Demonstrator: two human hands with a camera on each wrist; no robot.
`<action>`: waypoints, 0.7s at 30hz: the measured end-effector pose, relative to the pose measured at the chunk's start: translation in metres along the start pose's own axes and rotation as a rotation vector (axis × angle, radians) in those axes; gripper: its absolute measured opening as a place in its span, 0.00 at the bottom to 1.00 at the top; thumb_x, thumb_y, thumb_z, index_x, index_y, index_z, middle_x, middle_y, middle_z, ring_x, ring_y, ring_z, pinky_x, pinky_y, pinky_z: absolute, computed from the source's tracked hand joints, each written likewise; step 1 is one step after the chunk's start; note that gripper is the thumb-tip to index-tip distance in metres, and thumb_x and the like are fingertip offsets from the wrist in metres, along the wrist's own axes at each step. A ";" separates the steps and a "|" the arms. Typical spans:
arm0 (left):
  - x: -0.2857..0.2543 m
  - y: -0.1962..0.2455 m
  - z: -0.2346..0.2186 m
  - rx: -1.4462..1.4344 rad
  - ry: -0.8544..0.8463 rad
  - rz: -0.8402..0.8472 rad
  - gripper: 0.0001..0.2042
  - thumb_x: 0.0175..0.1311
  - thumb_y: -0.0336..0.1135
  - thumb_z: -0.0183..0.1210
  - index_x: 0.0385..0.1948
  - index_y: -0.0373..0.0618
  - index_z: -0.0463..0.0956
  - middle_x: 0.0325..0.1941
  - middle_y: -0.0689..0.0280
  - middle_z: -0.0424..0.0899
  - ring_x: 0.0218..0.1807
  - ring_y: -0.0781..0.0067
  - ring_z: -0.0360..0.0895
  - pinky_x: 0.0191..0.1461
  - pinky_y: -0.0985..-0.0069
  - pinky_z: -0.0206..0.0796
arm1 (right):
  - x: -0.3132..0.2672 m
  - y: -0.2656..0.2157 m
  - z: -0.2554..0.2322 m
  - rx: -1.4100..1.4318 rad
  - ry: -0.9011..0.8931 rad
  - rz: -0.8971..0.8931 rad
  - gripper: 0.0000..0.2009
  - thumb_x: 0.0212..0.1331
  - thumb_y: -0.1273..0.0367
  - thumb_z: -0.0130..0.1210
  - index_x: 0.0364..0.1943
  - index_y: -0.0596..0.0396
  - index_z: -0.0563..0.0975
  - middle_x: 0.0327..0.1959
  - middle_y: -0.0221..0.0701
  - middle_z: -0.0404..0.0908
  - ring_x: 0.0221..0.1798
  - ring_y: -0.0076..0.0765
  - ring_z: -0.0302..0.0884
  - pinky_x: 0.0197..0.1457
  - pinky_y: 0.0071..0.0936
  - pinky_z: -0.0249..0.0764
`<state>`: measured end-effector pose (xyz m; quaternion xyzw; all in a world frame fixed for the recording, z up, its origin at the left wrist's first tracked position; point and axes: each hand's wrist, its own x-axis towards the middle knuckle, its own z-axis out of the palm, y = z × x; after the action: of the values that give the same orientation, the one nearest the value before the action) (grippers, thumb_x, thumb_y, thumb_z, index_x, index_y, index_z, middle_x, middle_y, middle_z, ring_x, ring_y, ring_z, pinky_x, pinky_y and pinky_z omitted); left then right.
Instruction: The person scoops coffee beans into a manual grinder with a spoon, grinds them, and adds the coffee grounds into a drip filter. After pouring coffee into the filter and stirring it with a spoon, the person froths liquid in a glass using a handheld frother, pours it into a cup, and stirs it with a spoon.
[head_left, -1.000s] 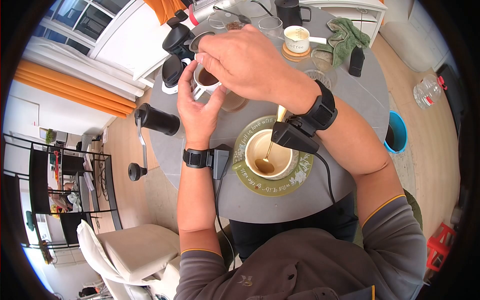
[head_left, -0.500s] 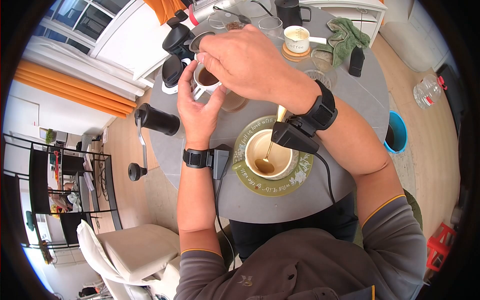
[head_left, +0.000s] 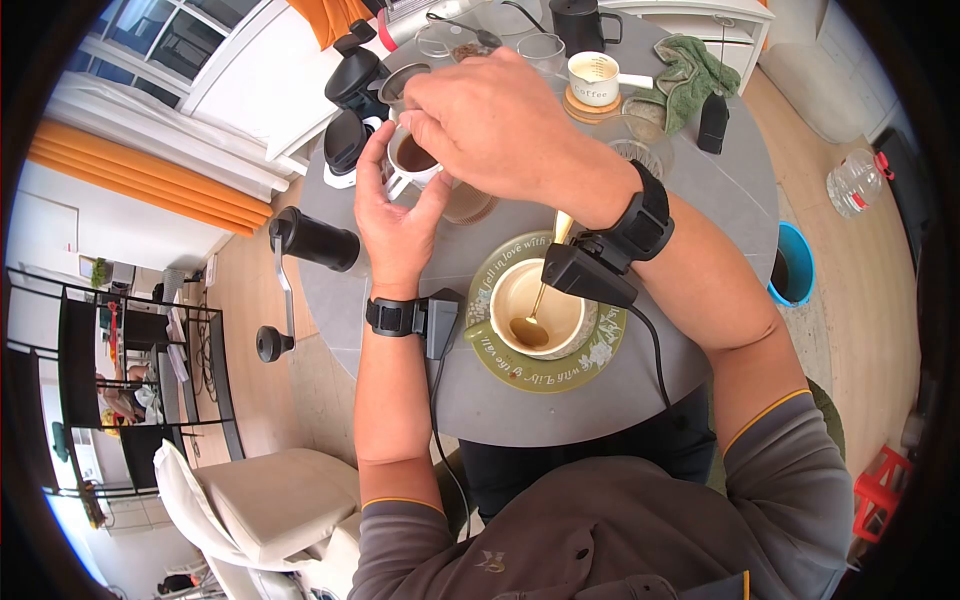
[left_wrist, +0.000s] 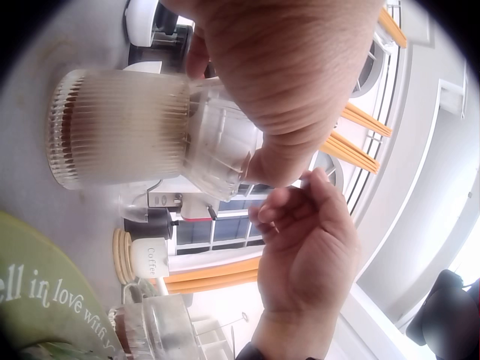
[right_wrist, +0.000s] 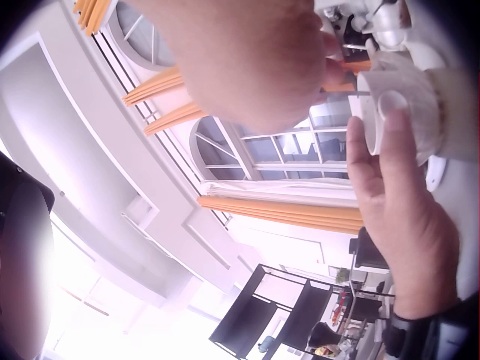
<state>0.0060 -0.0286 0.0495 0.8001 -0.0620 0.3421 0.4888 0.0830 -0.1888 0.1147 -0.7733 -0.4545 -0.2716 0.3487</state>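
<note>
My left hand [head_left: 395, 235] holds a clear coffee dripper [left_wrist: 221, 142] between thumb and fingers; dark coffee shows inside it in the head view. The dripper sits on a ribbed glass [left_wrist: 124, 127] with brownish liquid low down. Over the dripper, my right hand [head_left: 490, 125] bends down with thumb and fingertips brought together. A short thin rod [right_wrist: 361, 93] shows between those fingertips and the rim in the right wrist view; most of it is hidden. Nearer me, a cream cup [head_left: 505, 290] with a gold spoon [head_left: 538, 308] in it stands on a green plate [head_left: 525, 380].
A black hand grinder [head_left: 315, 240] lies at the table's left edge. Farther back are a black jug [head_left: 578, 28], a white coffee pot [head_left: 597, 85] on a wooden coaster [head_left: 590, 113], and a green cloth [head_left: 695, 75]. A lidded black container [head_left: 345, 140] stands beyond my left hand.
My right fingertips have shifted slightly to the right over the dripper, and more of the grey metal piece behind them shows. My left hand and the dripper have not moved.
</note>
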 end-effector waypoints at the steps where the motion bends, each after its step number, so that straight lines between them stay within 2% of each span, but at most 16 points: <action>1: 0.000 0.000 0.000 -0.002 0.001 0.008 0.37 0.55 0.31 0.74 0.68 0.36 0.67 0.67 0.57 0.75 0.65 0.65 0.75 0.71 0.66 0.67 | 0.000 0.000 0.000 0.000 0.000 0.000 0.09 0.58 0.66 0.54 0.28 0.52 0.83 0.28 0.36 0.87 0.34 0.46 0.84 0.45 0.45 0.66; 3: 0.000 0.000 0.001 0.002 0.003 0.002 0.37 0.55 0.31 0.74 0.68 0.36 0.67 0.67 0.57 0.75 0.65 0.65 0.75 0.71 0.66 0.67 | -0.002 0.000 -0.001 -0.046 0.008 0.012 0.12 0.66 0.64 0.53 0.26 0.53 0.76 0.25 0.34 0.81 0.36 0.47 0.81 0.42 0.45 0.66; 21: 0.000 0.001 0.001 -0.013 0.001 -0.001 0.37 0.55 0.31 0.73 0.68 0.36 0.67 0.66 0.58 0.76 0.64 0.66 0.76 0.70 0.67 0.68 | -0.002 -0.001 -0.002 -0.038 -0.005 0.039 0.12 0.66 0.63 0.52 0.26 0.53 0.75 0.25 0.34 0.80 0.36 0.47 0.80 0.44 0.44 0.66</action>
<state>0.0060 -0.0302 0.0504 0.7968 -0.0634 0.3420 0.4941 0.0812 -0.1911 0.1147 -0.7891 -0.4352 -0.2713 0.3382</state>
